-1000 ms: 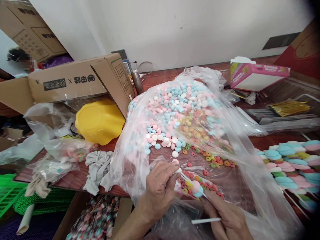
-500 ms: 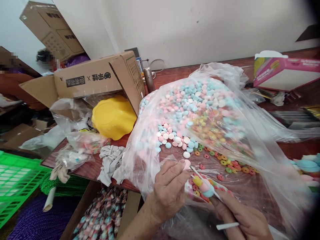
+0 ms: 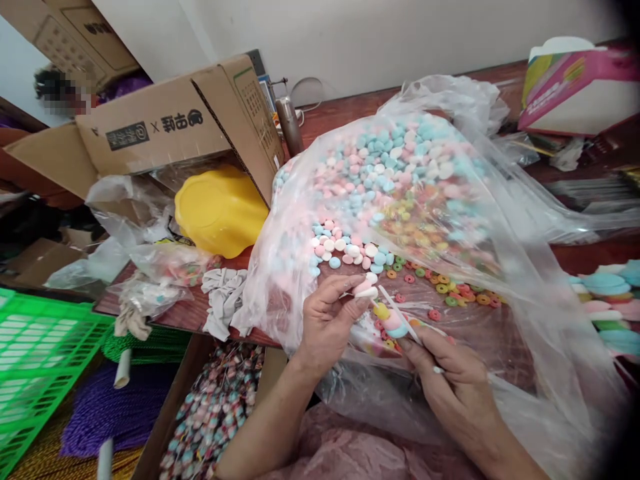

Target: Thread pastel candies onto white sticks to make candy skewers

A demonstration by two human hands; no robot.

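My left hand (image 3: 325,320) pinches a pink and a white marshmallow (image 3: 367,288) between thumb and fingertips. My right hand (image 3: 447,367) is closed around a white stick (image 3: 395,310), whose tip points up at those marshmallows. A stack of yellow, pink and blue candies (image 3: 393,323) also sits at the right fingertips, just below the white stick. Beneath the hands, gummy rings (image 3: 434,315) in red, green and yellow lie scattered. Behind them spreads a heap of pink, blue and white marshmallows (image 3: 330,245), partly under a clear plastic bag (image 3: 280,300).
On the left stand an open cardboard box (image 3: 165,133) and a yellow tub (image 3: 220,210). A grey cloth (image 3: 223,300) hangs over the table edge. Below are a green crate (image 3: 40,380) and a carton of candy strings (image 3: 215,400). Another person (image 3: 55,87) is at far left.
My view has tipped downward, so the scene sits higher. The left hand now shows a white marshmallow with the pink one, close to the stick's tip. Both hands keep their grip.
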